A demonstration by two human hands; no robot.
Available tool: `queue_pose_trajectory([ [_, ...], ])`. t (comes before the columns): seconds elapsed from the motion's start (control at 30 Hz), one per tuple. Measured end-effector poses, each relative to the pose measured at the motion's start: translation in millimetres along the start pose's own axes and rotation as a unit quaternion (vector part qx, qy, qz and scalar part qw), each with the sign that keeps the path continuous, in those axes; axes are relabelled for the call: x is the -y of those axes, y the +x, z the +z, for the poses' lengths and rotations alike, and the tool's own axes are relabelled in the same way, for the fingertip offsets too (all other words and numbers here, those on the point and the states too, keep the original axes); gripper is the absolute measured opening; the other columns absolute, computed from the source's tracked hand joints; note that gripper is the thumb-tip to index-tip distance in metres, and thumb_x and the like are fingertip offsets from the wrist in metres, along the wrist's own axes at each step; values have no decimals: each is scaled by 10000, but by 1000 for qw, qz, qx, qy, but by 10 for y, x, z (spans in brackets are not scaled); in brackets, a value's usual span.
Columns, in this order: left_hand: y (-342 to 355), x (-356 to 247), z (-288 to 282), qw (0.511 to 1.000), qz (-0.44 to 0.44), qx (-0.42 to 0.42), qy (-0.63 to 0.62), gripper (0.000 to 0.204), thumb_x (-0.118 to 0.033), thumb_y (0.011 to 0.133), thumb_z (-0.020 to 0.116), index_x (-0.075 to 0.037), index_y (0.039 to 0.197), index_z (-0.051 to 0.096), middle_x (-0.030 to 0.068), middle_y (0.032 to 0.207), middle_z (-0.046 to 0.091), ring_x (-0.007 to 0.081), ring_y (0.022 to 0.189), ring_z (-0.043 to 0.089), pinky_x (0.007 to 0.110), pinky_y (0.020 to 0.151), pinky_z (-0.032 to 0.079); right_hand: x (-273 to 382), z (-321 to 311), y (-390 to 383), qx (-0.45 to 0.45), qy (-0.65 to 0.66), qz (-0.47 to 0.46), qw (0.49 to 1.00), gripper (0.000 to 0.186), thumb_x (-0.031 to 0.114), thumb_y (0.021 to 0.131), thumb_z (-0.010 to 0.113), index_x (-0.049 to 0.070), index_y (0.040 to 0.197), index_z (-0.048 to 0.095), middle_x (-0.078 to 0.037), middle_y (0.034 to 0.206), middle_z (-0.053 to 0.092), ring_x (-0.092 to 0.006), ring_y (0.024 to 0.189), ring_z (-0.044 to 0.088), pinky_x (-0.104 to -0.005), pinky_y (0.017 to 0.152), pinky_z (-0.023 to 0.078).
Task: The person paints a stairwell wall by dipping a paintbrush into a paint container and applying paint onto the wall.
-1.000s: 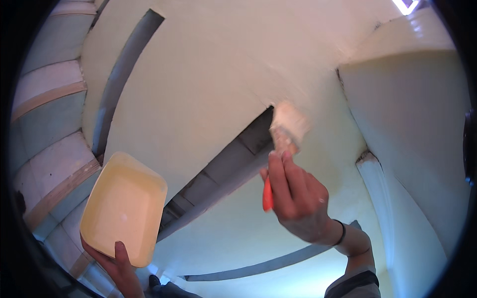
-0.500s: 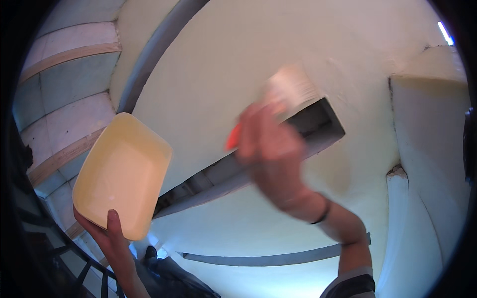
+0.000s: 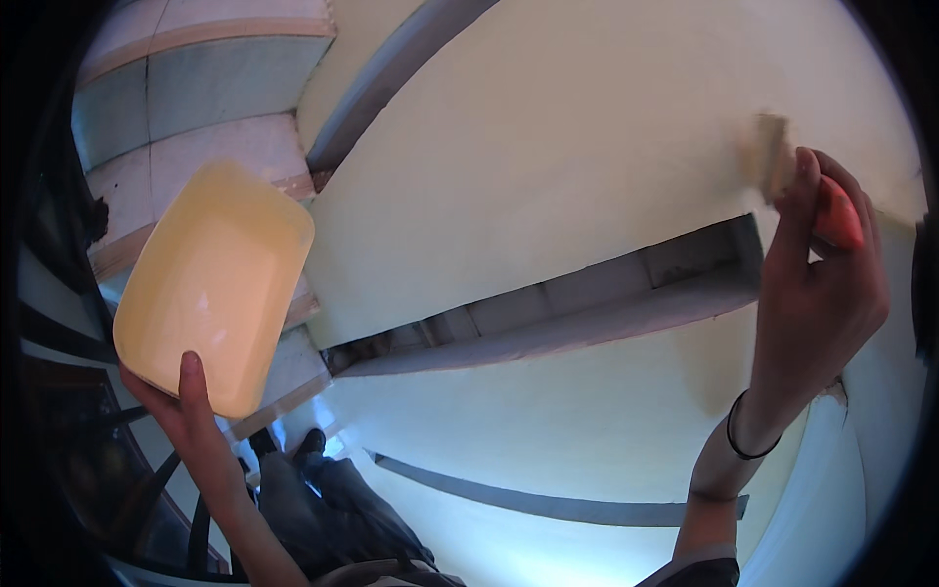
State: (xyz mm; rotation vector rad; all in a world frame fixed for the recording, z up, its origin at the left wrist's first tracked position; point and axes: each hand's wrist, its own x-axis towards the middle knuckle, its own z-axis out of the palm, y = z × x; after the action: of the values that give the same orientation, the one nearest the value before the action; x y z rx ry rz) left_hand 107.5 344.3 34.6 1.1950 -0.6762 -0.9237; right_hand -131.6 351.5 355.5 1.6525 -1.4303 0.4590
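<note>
My left hand grips a yellow plastic tub by its lower edge, thumb over the rim, with a pale, creamy liquid inside. My right hand is closed round the red handle of a paintbrush. The pale, slightly blurred bristles are against or very close to the cream wall, above and right of the end of a long dark recess. I cannot tell whether they touch it.
Tiled steps with wooden edging run down the left side beside a dark metal railing. My legs and dark shoes show at the bottom. A grey ledge crosses the lower wall; a white vertical moulding is at the right.
My right hand has swung to the right with the brush, off the recess's end. The view has shifted, showing more steps, railing and my legs; the tub sits higher in the picture.
</note>
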Motion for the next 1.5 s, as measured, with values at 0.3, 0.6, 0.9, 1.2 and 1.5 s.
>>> queue_pose_trajectory([
  [0.3, 164, 46, -60, 1000, 18, 2, 23, 738, -314, 919, 616, -70, 1508, 244, 167, 1484, 375, 300, 1389, 369, 439, 1140, 283, 1063, 1886, -2139, 363, 57, -137, 920, 193, 169, 921, 591, -10, 857, 623, -146, 791, 631, -203, 579, 633, -287, 478, 481],
  [0.6, 320, 401, -259, 998, -26, 14, -54, 725, -235, 925, 581, -116, 1544, 222, 103, 1534, 328, 264, 1430, 315, 426, 1171, 240, 729, 1092, -2361, 179, 309, 222, 907, 64, 45, 896, 666, 5, 897, 716, -114, 787, 705, -196, 599, 691, -295, 550, 529],
  [0.9, 443, 772, -363, 988, -26, 82, -125, 732, -202, 923, 525, -116, 1553, 162, 137, 1528, 324, 283, 1390, 365, 415, 1134, 313, 478, 1219, -3235, 165, 335, 287, 882, 121, 146, 879, 709, 30, 855, 738, -94, 740, 715, -186, 573, 679, -276, 565, 534],
  [1.2, 394, 1342, -396, 980, -8, 128, -154, 742, -206, 863, 593, -86, 1501, 233, 170, 1414, 435, 300, 1294, 472, 425, 1027, 434, 398, 1249, -3292, 153, 408, 281, 855, 266, 188, 939, 660, 1, 753, 687, -113, 635, 655, -239, 498, 601, -324, 489, 461],
  [1.5, -437, 1598, -342, 973, -161, 151, -73, 627, -315, 936, 552, -225, 1493, 279, 120, 1402, 511, 309, 1197, 594, 446, 808, 589, 249, 1129, -3411, 160, 482, 320, 800, 244, 188, 952, 659, -35, 866, 705, -140, 712, 697, -168, 588, 671, -294, 545, 514],
])
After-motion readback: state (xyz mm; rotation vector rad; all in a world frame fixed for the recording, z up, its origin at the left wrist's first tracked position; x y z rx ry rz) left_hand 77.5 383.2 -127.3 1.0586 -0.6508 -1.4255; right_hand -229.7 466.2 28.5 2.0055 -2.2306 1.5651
